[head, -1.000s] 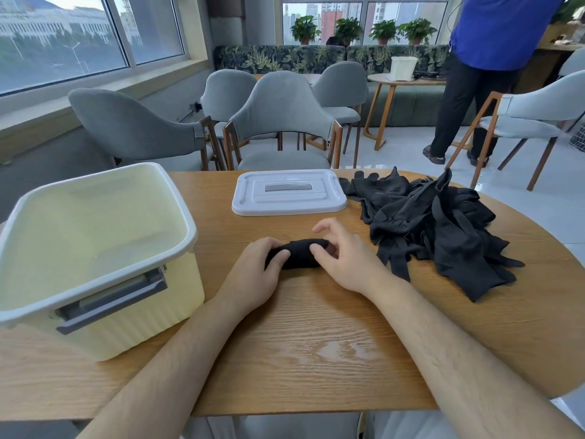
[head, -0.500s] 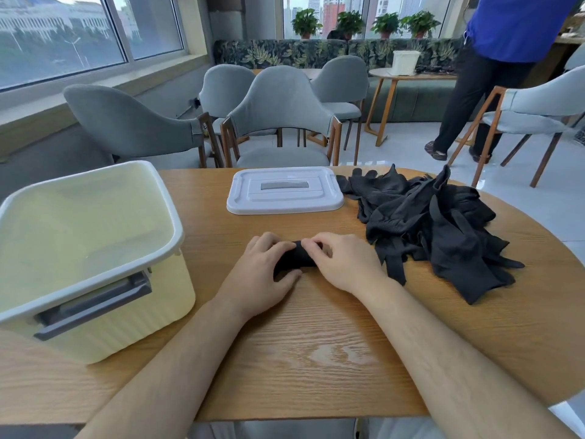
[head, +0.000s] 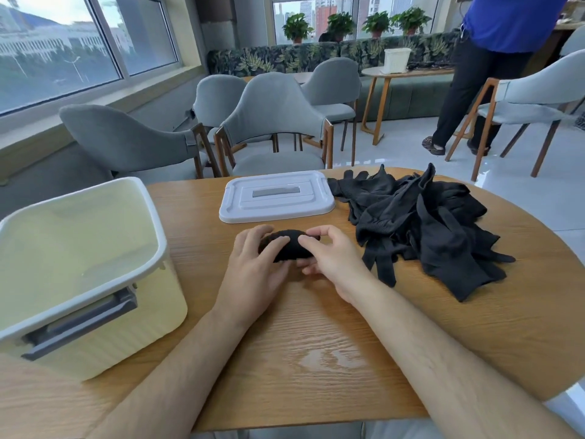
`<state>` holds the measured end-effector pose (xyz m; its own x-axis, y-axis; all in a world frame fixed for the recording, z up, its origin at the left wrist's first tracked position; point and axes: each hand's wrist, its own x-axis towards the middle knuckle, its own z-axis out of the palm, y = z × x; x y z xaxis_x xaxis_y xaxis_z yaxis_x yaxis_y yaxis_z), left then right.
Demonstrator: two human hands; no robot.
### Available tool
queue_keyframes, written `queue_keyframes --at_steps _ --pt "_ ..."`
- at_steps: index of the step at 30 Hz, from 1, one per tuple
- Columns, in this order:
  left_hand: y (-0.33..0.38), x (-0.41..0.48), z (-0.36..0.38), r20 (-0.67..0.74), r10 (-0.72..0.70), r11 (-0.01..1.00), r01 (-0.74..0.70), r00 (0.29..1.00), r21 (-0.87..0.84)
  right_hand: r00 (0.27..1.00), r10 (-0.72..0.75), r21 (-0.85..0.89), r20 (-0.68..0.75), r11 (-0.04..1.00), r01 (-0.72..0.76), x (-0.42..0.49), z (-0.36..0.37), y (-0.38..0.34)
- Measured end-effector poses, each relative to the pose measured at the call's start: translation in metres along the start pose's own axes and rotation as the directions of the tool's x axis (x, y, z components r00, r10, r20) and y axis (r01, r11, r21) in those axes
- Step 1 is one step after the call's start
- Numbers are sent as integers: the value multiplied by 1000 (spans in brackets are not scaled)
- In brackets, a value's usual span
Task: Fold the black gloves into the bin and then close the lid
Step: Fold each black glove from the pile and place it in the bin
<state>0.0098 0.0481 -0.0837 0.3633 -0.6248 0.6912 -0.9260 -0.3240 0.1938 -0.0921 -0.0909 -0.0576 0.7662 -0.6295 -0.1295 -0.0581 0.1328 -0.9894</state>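
Both hands held a rolled glove bundle [head: 286, 248] at the middle of the wooden table [head: 316, 350].

From my remote seat I saw the left hand [head: 253, 270] curled over the bundle's left end, gripping it. The right hand [head: 334, 261] pinched the right end between thumb and fingertips. The bundle sat low between the palms, but I could not tell whether it touched the tabletop. The pale yellow bin [head: 158, 236] stood open at the left, near the hands, and nothing showed inside it. Its white lid [head: 275, 198] lay flat just beyond the hands. The pile of loose black gloves [head: 427, 226] sprawled to the right of the lid. Grey chairs [head: 275, 122] stood behind the table, and a person in a blue shirt [head: 506, 23] was at the far right.
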Motion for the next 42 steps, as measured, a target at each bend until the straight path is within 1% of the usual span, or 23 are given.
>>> queue_keyframes --at_steps 2,3,4,5,6,7,8,9,10,11,13,14,15,17,21,23,26,29,32,33,36,39,42 --pt "16 1 -11 -66 -49 999 48 997 -4 999 -38 32 -24 999 39 0 -4 -4" --pt "25 2 -17 -56 -106 993 103 993 -62 998 -57 38 -26 998 58 -1 -5 -5" --pt "34 4 -22 23 -207 966 208 978 -151 997 -77 37 -21 996 78 -1 -7 -6" --pt "41 6 -25 160 -332 902 363 930 -235 995 -94 37 -13 995 95 -2 -7 -7" --pt "45 11 -28 298 -457 788 537 838 -302 994 -108 42 -7 993 108 -4 -6 -7" --pt "48 17 -31 398 -557 632 683 729 -365 993 -120 53 2 991 119 -5 -5 -8" --pt "48 23 -33 461 -623 470 774 632 -425 991 -130 71 15 989 129 -6 -5 -9" --pt "48 30 -36 498 -658 331 811 565 -483 989 -145 92 31 986 141 -8 -5 -10" --pt "47 36 -41 518 -667 234 811 536 -537 986 -161 106 50 982 155 -10 -5 -12" --pt "46 42 -46 528 -656 183 793 539 -582 983 -175 115 63 979 167 -11 -5 -14" --pt "46 52 -59 523 -630 154 752 574 -641 978 -186 144 91 975 171 -15 -5 -20" --pt "46 55 -65 513 -641 144 746 571 -650 977 -187 158 106 973 169 -16 -5 -25" --pt "47 59 -72 500 -668 133 749 551 -649 974 -191 157 123 973 170 -18 -4 -31" --pt "48 65 -89 461 -718 133 752 522 -646 968 -196 118 153 977 180 -21 0 -47" --pt "44 75 -133 361 -742 211 708 565 -674 960 -190 58 205 982 182 -29 21 -92" --pt "29 78 -159 305 -754 257 688 582 -678 948 -205 51 243 979 199 -32 47 -114" --pt "9 81 -188 360 -730 231 706 581 -670 932 -212 29 295 977 213 -32 76 -136" --pt "-21 73 -225 352 -735 225 699 579 -679 907 -215 -58 363 966 252 -34 120 -153" --pt "-52 61 -247 324 -775 212 705 543 -676 887 -191 -147 421 950 274 -30 164 -158" --pt "-62 56 -252 302 -798 210 710 522 -673 880 -174 -176 442 945 275 -27 177 -157" --pt "-94 46 -256 242 -855 244 767 459 -593 866 -89 -290 492 921 260 -16 214 -154" --pt "-121 43 -253 261 -878 254 852 402 -457 871 21 -456 491 858 236 0 253 -151" --pt "-146 51 -243 315 -894 205 915 320 -349 885 130 -595 447 782 186 22 285 -142"
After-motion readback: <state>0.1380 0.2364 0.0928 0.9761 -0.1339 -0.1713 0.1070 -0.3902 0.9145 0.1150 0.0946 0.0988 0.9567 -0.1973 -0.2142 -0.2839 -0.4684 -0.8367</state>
